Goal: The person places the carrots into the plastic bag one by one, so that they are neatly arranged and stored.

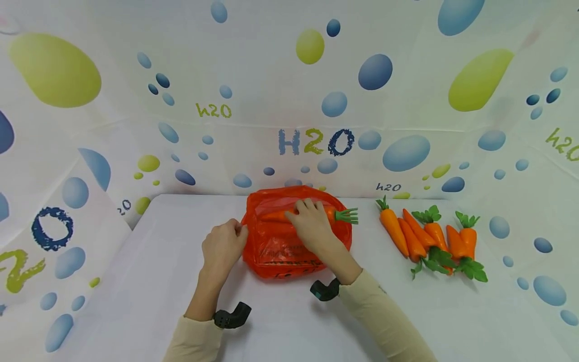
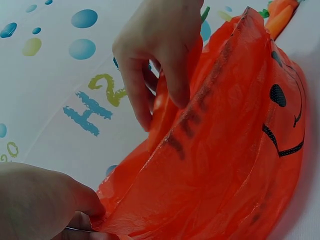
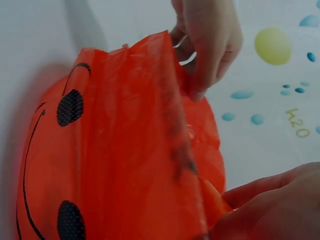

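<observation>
A red plastic bag [image 1: 280, 259] with black printing, including a smile in the wrist views, sits at the middle of the table with its mouth spread upward. At its left rim my left hand [image 1: 223, 245] pinches the plastic between thumb and fingers. My right hand [image 1: 312, 226] grips an orange carrot [image 1: 273, 216] from above, at the bag's mouth. The carrot lies sideways, its tip to the left and its cut green stems [image 1: 347, 215] sticking out past the right rim. In the left wrist view the carrot [image 2: 161, 107] is partly behind the bag's edge. What the bag contains is hidden.
To the right of the bag lies a loose group of several carrots [image 1: 393, 232] with green leaves [image 1: 441, 259], some overlapping. A white patterned sheet [image 1: 253, 151] hangs behind the white table [image 1: 181, 221]. Black cameras [image 1: 232, 315] are worn on both wrists.
</observation>
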A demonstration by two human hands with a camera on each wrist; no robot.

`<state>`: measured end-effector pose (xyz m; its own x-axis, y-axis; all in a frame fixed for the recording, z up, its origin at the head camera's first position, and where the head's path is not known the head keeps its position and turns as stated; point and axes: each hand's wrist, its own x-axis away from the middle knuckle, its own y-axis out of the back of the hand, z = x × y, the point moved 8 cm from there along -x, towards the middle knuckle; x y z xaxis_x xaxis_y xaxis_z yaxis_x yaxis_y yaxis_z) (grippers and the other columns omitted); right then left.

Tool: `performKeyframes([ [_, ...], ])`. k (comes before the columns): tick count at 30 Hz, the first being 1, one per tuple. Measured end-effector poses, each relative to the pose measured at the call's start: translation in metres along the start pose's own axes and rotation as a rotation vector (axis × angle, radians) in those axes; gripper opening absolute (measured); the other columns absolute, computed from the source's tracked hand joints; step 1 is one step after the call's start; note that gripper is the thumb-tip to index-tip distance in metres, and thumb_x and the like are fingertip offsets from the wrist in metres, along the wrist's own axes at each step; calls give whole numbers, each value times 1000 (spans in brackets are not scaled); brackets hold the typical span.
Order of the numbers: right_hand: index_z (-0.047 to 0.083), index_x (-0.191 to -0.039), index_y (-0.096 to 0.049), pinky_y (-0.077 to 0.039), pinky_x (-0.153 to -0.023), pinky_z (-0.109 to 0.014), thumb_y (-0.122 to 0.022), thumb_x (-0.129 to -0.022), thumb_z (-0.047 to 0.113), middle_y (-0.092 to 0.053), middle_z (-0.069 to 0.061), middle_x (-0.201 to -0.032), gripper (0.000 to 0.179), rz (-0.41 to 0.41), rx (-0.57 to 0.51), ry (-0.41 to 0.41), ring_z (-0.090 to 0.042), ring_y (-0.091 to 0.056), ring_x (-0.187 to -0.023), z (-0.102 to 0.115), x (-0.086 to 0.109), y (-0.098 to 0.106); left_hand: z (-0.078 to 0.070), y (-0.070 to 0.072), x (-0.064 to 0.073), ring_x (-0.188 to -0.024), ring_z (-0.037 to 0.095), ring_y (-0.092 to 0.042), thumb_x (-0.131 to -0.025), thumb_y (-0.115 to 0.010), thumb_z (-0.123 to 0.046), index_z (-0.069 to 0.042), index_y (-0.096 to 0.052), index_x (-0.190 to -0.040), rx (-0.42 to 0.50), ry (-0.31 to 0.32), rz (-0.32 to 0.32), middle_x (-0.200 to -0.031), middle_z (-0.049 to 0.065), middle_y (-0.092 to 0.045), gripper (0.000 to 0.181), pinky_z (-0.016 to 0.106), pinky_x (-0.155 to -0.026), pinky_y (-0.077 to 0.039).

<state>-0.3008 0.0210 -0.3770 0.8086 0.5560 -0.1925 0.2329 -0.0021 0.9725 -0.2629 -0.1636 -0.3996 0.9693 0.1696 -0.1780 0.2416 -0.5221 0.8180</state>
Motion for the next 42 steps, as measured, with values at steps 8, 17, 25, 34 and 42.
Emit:
performKeyframes([
  [8, 29, -126, -69, -46, -99, -44, -64, -97, 15, -62, -6, -120, 33, 66, 80, 55, -26, -52, -114, 15, -14, -19, -1, -1, 1, -54, 18, -51, -96, -53, -24, -3, -68, -91, -3, -2, -5, -64, 6, -60, 26, 27, -49, -44],
  [17, 30, -132, -66, -48, -99, -39, -65, -97, 23, -62, -4, -126, 36, 136, 124, 125, -23, -53, -111, 36, -23, -40, -1, 0, 1, -53, 18, -51, -96, -54, -24, -2, -68, -91, -4, -7, -9, -64, 6, -60, 26, 27, -48, -45],
  [25, 30, -133, -65, -50, -105, -41, -66, -96, 22, -63, -4, -128, 37, 170, 34, 120, -24, -57, -112, 40, -26, -55, -1, 0, 0, -54, 18, -52, -95, -53, -24, -3, -68, -90, -12, -11, -14, -64, 5, -60, 26, 27, -48, -43],
  [34, 28, -134, -65, -49, -104, -39, -67, -95, 21, -63, -3, -126, 39, 168, -1, 127, -23, -56, -112, 40, -24, -68, -1, 0, 1, -53, 18, -51, -96, -53, -24, -3, -68, -91, -15, -14, -3, -63, 5, -59, 26, 27, -49, -45],
  [42, 28, -134, -64, -46, -108, -41, -67, -95, 20, -64, -2, -128, 40, 165, -35, 115, -23, -57, -117, 39, -24, -72, -2, 1, 1, -53, 18, -51, -96, -53, -25, -4, -67, -88, -20, -19, -13, -62, 4, -59, 26, 27, -48, -42],
])
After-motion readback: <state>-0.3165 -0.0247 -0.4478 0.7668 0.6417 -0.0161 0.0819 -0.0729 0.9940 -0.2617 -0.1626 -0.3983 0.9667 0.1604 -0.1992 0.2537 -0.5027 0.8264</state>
